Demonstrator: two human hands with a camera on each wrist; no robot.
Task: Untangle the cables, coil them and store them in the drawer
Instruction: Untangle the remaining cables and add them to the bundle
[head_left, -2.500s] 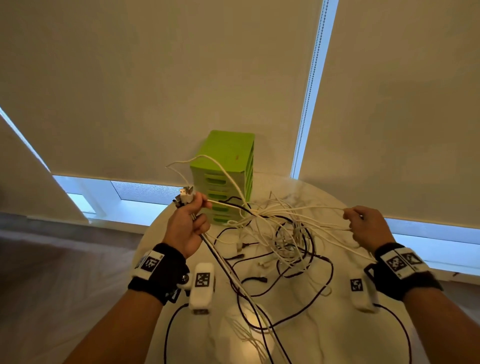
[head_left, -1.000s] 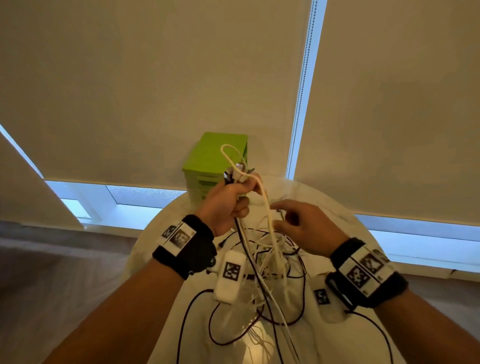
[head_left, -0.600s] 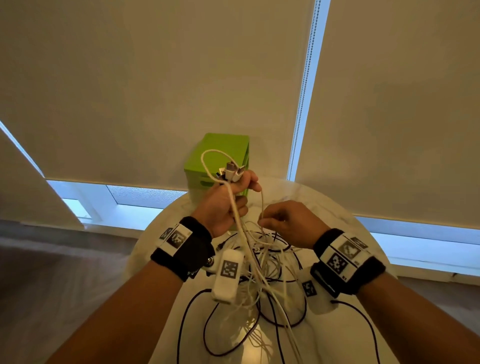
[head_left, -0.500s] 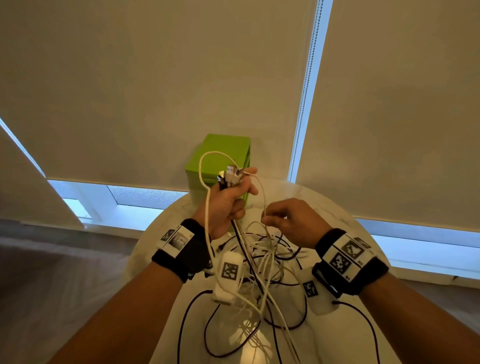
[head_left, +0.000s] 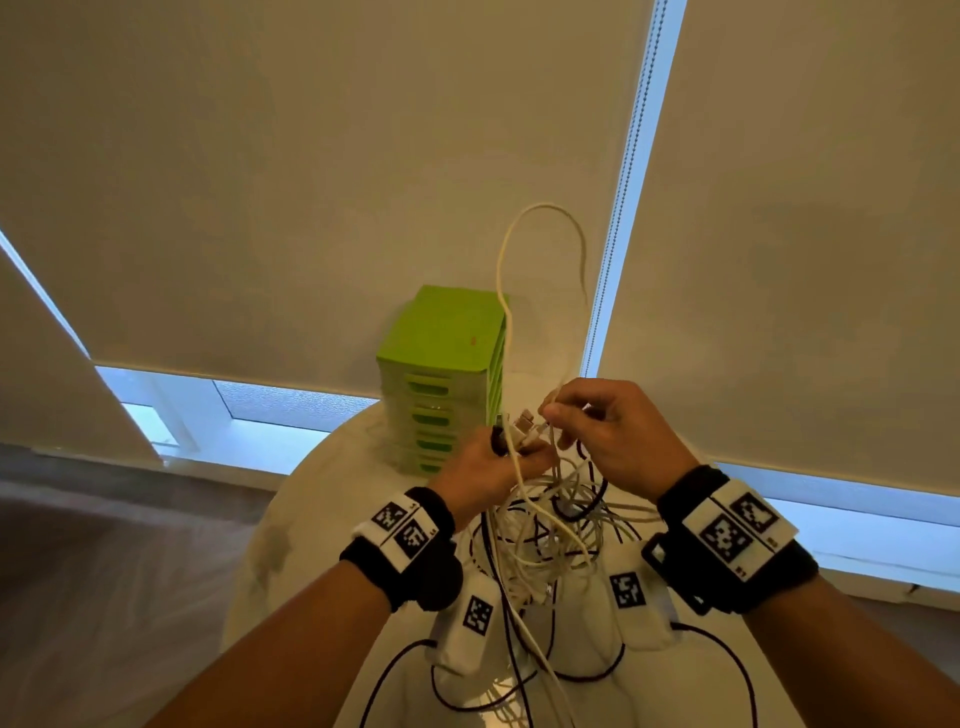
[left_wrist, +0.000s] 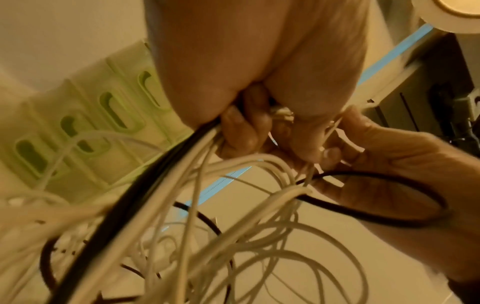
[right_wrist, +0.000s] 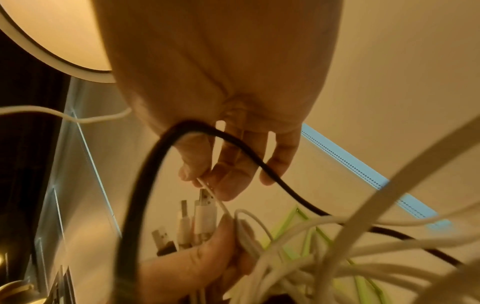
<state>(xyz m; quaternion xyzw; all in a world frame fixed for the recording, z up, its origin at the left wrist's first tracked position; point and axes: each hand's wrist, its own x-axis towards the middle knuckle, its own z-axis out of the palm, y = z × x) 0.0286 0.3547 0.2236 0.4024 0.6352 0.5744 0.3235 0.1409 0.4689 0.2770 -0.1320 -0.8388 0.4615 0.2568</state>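
A tangle of white and black cables (head_left: 550, 535) hangs over the round white table (head_left: 291, 530). My left hand (head_left: 493, 467) grips a bunch of cable ends, with USB plugs (right_wrist: 205, 211) sticking up out of the fist. My right hand (head_left: 602, 431) is close beside it and pinches a thin white cable (right_wrist: 207, 187) between thumb and forefinger. That cable rises in a tall loop (head_left: 540, 249) above both hands. A black cable (right_wrist: 259, 162) drapes across the right palm. The green drawer unit (head_left: 441, 374) stands behind the hands, all its drawers closed.
Roller blinds (head_left: 311, 156) cover the window behind the table, with a bead chain (head_left: 623, 182) hanging between them. The table's left edge (head_left: 244, 561) drops to a dark floor (head_left: 104, 571). Black cables (head_left: 587, 675) trail over the near part of the table.
My left hand has dropped lower and my right hand has come up beside it onto a thin white cable. The white loop now stands much taller above the hands.
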